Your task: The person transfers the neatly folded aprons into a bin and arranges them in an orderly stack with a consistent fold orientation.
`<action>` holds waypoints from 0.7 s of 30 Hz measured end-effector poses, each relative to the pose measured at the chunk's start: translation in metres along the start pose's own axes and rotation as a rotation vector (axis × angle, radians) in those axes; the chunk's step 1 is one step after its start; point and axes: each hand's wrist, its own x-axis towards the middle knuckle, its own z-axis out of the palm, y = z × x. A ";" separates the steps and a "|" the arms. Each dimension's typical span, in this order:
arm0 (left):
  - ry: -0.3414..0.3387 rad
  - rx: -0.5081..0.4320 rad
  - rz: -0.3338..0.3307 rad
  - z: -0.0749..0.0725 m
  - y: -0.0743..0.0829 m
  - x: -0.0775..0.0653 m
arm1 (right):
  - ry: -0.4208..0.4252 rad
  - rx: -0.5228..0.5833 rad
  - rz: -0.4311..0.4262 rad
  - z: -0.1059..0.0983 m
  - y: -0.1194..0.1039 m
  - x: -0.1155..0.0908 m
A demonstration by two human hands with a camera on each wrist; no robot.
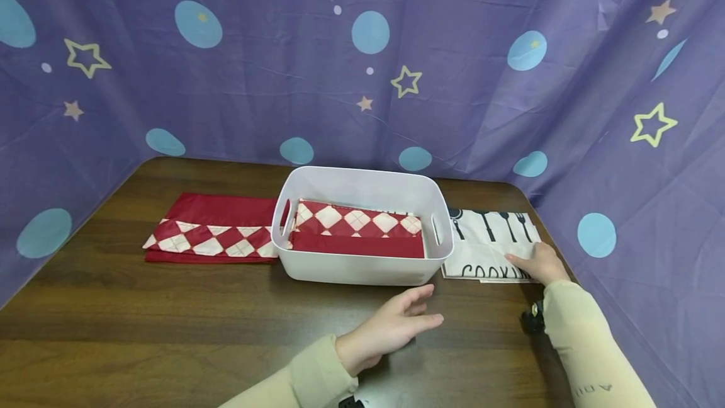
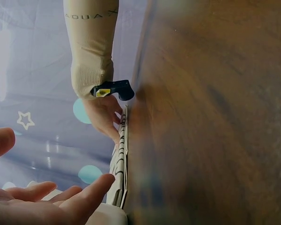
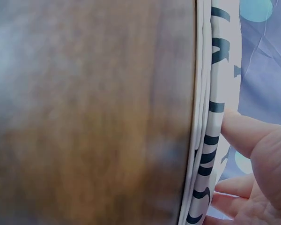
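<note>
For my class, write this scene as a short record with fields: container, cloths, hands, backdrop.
container: white bin on wooden table
cloth inside bin: folded red cloth with diamond band
cloth left of bin: second red cloth, folded, diamond band
cloth right of bin: folded white cloth, black utensil prints
right hand: touching the white cloth
left hand: empty, in front of the bin
backdrop: purple curtain

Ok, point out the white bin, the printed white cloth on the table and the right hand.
White bin (image 1: 351, 269): head view, outer front wall.
Printed white cloth (image 1: 481, 253): head view, plain patch above the lettering.
Right hand (image 1: 544, 263): head view, back of the hand.
</note>
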 end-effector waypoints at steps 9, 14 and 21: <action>0.002 0.001 -0.008 0.005 -0.001 0.002 | 0.002 -0.011 0.003 0.000 0.006 -0.005; 0.013 0.011 -0.023 0.007 -0.001 0.005 | 0.036 -0.004 -0.021 0.006 0.015 -0.004; 0.025 0.009 -0.029 0.011 -0.003 0.008 | -0.010 -0.044 -0.022 -0.001 0.006 -0.015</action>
